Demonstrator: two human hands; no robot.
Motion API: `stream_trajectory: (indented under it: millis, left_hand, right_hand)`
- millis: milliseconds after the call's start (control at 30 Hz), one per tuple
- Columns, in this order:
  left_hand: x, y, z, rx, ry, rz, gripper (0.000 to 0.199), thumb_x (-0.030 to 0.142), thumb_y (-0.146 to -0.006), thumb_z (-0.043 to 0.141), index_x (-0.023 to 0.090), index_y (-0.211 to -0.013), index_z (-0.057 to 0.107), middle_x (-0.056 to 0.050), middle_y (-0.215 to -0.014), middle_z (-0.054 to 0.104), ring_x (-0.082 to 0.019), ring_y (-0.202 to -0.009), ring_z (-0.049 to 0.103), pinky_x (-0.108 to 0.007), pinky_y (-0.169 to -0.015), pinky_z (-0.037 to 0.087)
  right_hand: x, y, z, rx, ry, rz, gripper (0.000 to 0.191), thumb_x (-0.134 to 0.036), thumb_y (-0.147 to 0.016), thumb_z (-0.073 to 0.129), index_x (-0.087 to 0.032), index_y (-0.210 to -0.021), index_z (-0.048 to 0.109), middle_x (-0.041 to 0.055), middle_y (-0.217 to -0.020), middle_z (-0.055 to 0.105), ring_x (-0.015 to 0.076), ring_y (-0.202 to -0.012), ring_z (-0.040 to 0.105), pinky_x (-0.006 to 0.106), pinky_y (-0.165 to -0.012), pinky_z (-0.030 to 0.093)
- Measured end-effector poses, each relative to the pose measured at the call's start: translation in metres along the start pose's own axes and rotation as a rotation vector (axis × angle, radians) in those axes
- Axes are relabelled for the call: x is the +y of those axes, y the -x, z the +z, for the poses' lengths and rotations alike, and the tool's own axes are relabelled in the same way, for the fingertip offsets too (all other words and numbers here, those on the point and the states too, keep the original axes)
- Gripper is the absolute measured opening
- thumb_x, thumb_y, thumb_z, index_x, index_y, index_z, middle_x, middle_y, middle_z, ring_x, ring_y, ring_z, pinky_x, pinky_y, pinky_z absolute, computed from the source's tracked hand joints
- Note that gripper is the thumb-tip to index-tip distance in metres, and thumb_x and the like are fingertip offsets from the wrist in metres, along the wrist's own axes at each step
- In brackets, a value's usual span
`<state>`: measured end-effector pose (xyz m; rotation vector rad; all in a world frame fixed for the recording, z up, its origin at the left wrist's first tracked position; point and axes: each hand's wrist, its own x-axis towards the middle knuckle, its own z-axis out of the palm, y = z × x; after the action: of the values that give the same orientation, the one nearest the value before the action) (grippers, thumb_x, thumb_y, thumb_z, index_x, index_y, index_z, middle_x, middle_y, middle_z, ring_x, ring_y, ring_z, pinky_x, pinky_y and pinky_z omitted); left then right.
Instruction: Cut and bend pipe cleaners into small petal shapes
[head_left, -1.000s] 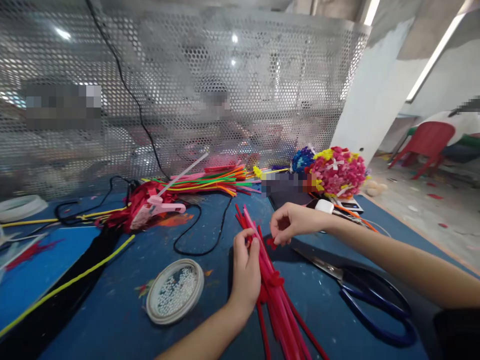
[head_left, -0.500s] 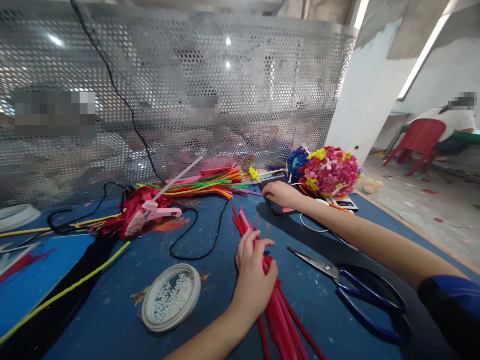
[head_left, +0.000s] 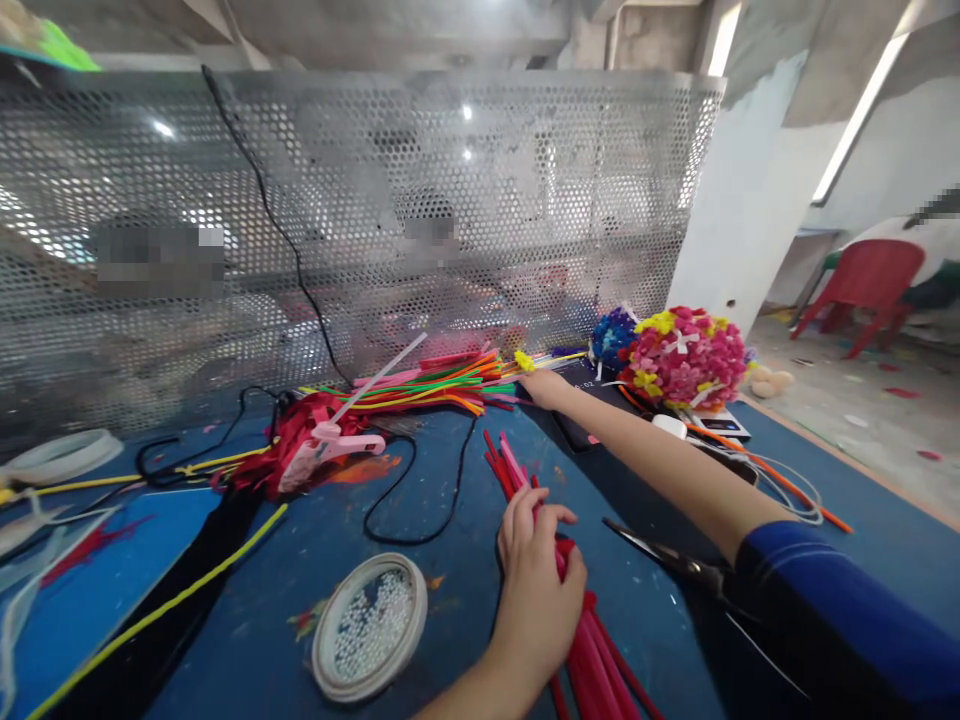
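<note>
Down on the blue table (head_left: 255, 640), the left hand (head_left: 541, 580) is kinda draped over the red and pink stems (head_left: 604, 670), fingers spread and loosely curled; their near ends run out of frame. The right hand (head_left: 549, 388) is up by the colorful pile (head_left: 420, 385), fingertips hidden, so can't tell if it's pinching anything. Compared to the earlier frame, the blue sleeve (head_left: 847, 600) has come further in, and the scissors' (head_left: 667, 560) handles are now mostly covered or lost in shadow.
</note>
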<state>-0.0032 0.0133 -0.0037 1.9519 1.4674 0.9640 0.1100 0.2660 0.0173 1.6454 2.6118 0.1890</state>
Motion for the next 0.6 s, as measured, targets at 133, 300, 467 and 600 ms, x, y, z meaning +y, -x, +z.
stream_trajectory:
  millis: [133,300,467,600]
  left_hand:
    - [0.000,-0.001,-0.001,0.001,0.028,-0.015,0.032,0.005,-0.069,0.047,0.024,-0.092,0.056,-0.006,-0.124,0.044,-0.024,-0.124,0.032,-0.048,-0.102,0.024]
    - [0.000,0.000,-0.002,-0.010,0.030,-0.026,0.031,0.006,-0.069,0.048,0.024,-0.092,0.057,-0.006,-0.123,0.044,-0.025,-0.124,0.032,-0.048,-0.102,0.024]
    - [-0.001,0.000,-0.002,-0.020,0.019,-0.021,0.032,0.006,-0.069,0.047,0.025,-0.092,0.057,-0.006,-0.124,0.044,-0.024,-0.124,0.032,-0.048,-0.102,0.024]
    - [-0.001,-0.001,-0.002,-0.030,0.008,-0.025,0.031,0.006,-0.069,0.047,0.025,-0.092,0.057,-0.006,-0.123,0.045,-0.024,-0.123,0.033,-0.048,-0.102,0.024]
  right_hand:
    - [0.008,-0.017,-0.003,-0.038,-0.013,-0.009,0.032,-0.031,-0.087,0.052,-0.014,-0.114,0.052,0.0089,-0.113,0.054,0.0190,-0.095,0.056,0.039,-0.080,0.049]
    - [0.009,-0.035,-0.006,-0.070,-0.021,-0.035,0.032,-0.031,-0.087,0.052,-0.014,-0.114,0.052,0.0090,-0.113,0.054,0.0191,-0.096,0.056,0.039,-0.080,0.049]
    - [0.002,-0.036,-0.006,-0.075,0.007,-0.099,0.032,-0.031,-0.087,0.052,-0.013,-0.114,0.052,0.0093,-0.113,0.054,0.0193,-0.096,0.056,0.039,-0.080,0.049]
    - [-0.009,-0.016,-0.001,-0.073,0.050,-0.154,0.032,-0.031,-0.087,0.052,-0.013,-0.113,0.052,0.0094,-0.112,0.055,0.0190,-0.095,0.057,0.038,-0.080,0.049]
